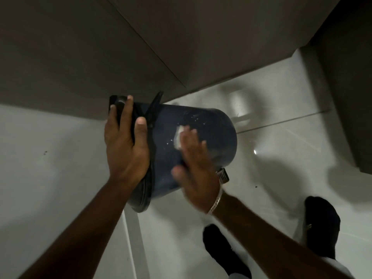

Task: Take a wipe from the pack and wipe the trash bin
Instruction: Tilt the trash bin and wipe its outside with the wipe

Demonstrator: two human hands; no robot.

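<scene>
Pressing a white wipe [178, 137] flat against the side of the dark blue trash bin [209, 133], the right hand [196, 168] lies open-palmed and blurred. The left hand [125, 146] is closed around the bin's rim, holding it tilted on its side above the floor [60, 168]. The wiping step looks under way; next the bin likely needs turning to reach unwiped sides. The pale glossy tile floor meets brown cabinets [80, 57]; the pack isn't visible.
</scene>
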